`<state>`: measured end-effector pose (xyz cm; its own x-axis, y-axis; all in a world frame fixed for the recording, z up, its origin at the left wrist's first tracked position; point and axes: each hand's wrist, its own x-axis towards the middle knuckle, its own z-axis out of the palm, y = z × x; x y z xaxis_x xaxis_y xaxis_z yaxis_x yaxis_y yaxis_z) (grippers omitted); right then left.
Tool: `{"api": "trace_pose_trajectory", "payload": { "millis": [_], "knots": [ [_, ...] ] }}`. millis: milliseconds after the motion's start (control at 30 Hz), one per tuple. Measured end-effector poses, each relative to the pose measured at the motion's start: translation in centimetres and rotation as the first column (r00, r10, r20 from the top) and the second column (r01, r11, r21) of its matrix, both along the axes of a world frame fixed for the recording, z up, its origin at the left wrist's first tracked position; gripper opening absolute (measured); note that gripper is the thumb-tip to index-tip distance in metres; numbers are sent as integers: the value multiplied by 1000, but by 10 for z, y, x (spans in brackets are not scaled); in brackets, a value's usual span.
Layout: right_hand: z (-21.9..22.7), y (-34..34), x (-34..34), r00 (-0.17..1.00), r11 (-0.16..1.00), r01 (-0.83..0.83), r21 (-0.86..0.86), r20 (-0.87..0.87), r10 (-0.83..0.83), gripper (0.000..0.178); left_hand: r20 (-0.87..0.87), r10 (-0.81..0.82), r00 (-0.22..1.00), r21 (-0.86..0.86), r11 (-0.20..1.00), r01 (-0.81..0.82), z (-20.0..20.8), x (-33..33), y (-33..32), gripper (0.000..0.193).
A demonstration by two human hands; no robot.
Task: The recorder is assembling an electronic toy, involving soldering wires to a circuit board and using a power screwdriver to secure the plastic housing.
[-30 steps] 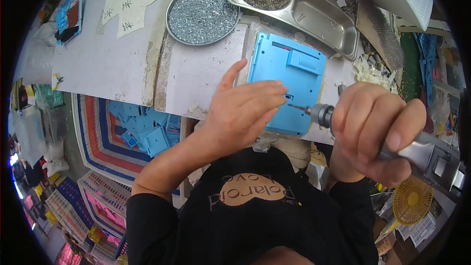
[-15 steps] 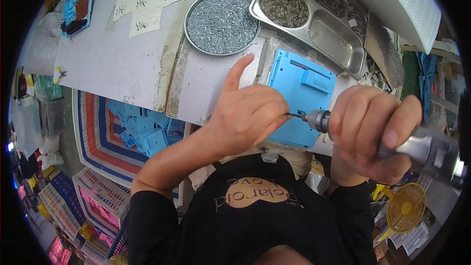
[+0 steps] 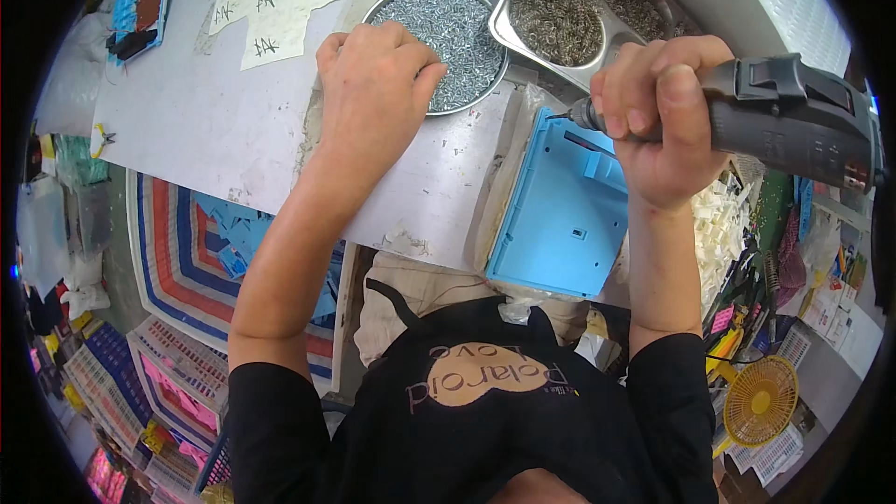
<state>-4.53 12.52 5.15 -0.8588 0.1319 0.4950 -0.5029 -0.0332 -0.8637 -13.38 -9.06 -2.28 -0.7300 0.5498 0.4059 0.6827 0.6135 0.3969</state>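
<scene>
My right hand [image 3: 658, 112] is wrapped around a grey power screwdriver [image 3: 784, 121] lying nearly level. Its bit ends at the upper left corner of a light-blue plastic housing [image 3: 551, 215]; whether it touches a screw there I cannot tell. The housing lies flat in front of me, with a slot, a raised block and small holes. My left hand [image 3: 378, 93] is at the near left rim of a round metal tray [image 3: 505, 70] full of small silver screws [image 3: 457, 37]. Its fingers curl down, their tips hidden, so anything they hold does not show.
A steel compartment tray [image 3: 509, 33] with coiled metal springs [image 3: 557, 19] stands behind the housing. Marked paper [image 3: 289, 0] lies at the far left. Below the table edge, a striped bag [image 3: 173, 261] holds blue parts. White scraps [image 3: 723, 243] and a yellow fan [image 3: 761, 399] are at right.
My left hand has left the screwdriver's bit and moved up and left to the screw tray. My right hand has raised and turned the screwdriver, its bit now at the housing's upper left corner.
</scene>
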Motion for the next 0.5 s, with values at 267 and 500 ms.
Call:
{"api": "trace_pose_trajectory", "payload": {
  "millis": [267,500],
  "knots": [
    [-3,-10,-1,988,989,111,99,98,-120,13,-22,-29,999,-26,999,29,-4,-1,5,12],
    [13,-11,22,995,994,-89,-60,31,91,18,-16,-89,996,136,987,90,-3,8,-1,12]
  ]
}}
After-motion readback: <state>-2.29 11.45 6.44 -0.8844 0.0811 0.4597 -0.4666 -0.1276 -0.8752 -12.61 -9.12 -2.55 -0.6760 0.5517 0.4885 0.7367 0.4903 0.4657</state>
